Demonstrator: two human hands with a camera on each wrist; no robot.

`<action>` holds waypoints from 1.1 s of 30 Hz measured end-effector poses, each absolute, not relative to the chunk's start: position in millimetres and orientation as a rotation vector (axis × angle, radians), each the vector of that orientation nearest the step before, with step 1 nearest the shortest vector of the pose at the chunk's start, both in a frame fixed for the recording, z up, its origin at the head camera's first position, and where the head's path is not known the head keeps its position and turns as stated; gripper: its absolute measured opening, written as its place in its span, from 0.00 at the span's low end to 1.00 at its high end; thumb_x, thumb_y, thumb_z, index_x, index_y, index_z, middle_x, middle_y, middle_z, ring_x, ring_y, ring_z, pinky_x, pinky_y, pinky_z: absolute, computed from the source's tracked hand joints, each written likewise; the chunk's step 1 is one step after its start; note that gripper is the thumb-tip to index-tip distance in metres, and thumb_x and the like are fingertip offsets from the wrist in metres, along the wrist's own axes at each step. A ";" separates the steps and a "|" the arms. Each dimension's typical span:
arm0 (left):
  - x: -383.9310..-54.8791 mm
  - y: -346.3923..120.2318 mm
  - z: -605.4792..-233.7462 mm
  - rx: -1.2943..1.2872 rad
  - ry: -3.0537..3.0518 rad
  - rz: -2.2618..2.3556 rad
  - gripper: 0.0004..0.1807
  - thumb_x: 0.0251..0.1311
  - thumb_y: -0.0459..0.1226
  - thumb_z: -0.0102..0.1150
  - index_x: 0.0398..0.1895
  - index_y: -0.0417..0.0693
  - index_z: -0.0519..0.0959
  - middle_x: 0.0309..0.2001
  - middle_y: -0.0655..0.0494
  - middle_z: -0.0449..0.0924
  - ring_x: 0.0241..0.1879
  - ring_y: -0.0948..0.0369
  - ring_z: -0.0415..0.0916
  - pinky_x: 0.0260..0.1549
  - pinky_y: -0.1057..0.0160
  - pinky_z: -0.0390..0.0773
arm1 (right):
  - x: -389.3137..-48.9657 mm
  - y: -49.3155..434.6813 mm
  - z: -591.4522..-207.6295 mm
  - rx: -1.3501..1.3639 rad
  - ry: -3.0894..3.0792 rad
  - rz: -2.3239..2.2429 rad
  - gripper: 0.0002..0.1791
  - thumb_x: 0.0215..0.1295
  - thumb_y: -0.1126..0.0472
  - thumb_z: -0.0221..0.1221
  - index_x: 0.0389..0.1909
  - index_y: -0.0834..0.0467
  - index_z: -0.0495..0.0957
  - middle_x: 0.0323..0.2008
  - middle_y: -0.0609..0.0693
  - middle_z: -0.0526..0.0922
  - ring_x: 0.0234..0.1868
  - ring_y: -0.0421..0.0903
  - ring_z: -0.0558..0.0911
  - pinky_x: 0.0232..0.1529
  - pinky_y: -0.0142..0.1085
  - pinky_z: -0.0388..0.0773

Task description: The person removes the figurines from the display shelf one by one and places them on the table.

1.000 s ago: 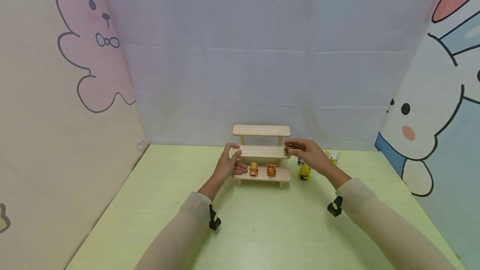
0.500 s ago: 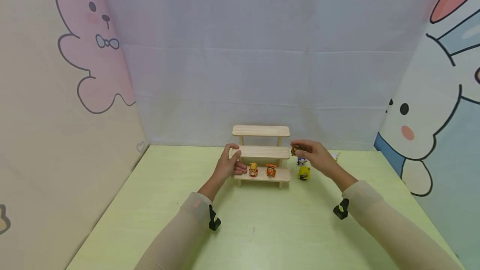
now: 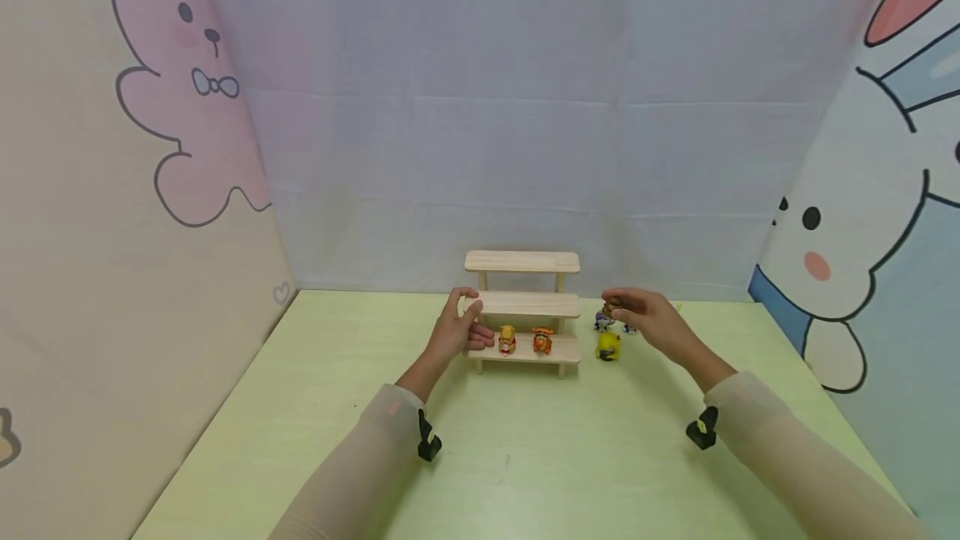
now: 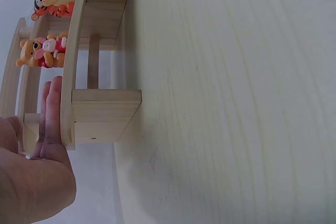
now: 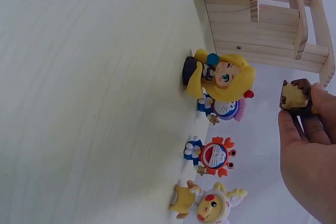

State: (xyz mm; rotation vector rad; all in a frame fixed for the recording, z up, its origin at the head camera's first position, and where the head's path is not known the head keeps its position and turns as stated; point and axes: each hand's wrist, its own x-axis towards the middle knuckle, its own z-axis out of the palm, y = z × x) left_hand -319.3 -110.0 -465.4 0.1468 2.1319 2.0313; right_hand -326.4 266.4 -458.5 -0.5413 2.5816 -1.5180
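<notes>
A three-tier wooden display shelf (image 3: 528, 303) stands at the back of the table. My left hand (image 3: 453, 330) holds its left end, thumb and index finger at the middle tier, other fingers extended by the bottom tier. On the bottom tier sit a yellow bear figurine (image 4: 44, 52) in red with a small pink figure, and an orange striped tiger figurine (image 3: 542, 340). My right hand (image 3: 656, 323) pinches a small brown-and-tan figurine (image 5: 296, 96) between thumb and fingers, in the air right of the shelf. Its front is turned away or hidden.
Right of the shelf stand a yellow-haired figurine (image 5: 227, 80), a blue-and-white figurine (image 5: 226, 109) behind it, another in a red crab hood (image 5: 214, 156), and a yellow figurine with antlers (image 5: 212, 207). A white cloth (image 3: 450, 148) hangs behind.
My right hand has moved right with the brown figurine, from the middle tier's right end to above the standing figurines. The left hand stays at the shelf.
</notes>
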 end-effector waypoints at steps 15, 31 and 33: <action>-333.2 -108.8 -489.6 0.114 2.178 2.050 0.23 0.81 0.48 0.48 0.70 0.49 0.61 0.32 0.31 0.86 0.31 0.41 0.89 0.28 0.53 0.90 | -318.4 291.8 -481.9 -0.470 2.592 -1.514 0.22 0.79 0.64 0.56 0.69 0.68 0.71 0.65 0.69 0.75 0.61 0.58 0.80 0.59 0.41 0.83; -333.2 -108.4 -492.2 0.120 2.189 2.070 0.18 0.81 0.47 0.49 0.65 0.52 0.65 0.25 0.42 0.87 0.24 0.53 0.88 0.22 0.61 0.88 | -307.2 307.5 -508.8 -0.424 2.591 -1.536 0.21 0.75 0.66 0.60 0.65 0.70 0.74 0.65 0.70 0.75 0.60 0.48 0.81 0.51 0.21 0.79; -333.3 -108.4 -491.9 0.115 2.190 2.070 0.17 0.81 0.47 0.49 0.65 0.53 0.65 0.26 0.41 0.87 0.24 0.53 0.88 0.22 0.61 0.88 | -307.8 308.7 -513.5 -0.447 2.599 -1.535 0.21 0.74 0.67 0.61 0.64 0.70 0.75 0.65 0.70 0.75 0.57 0.38 0.81 0.51 0.21 0.78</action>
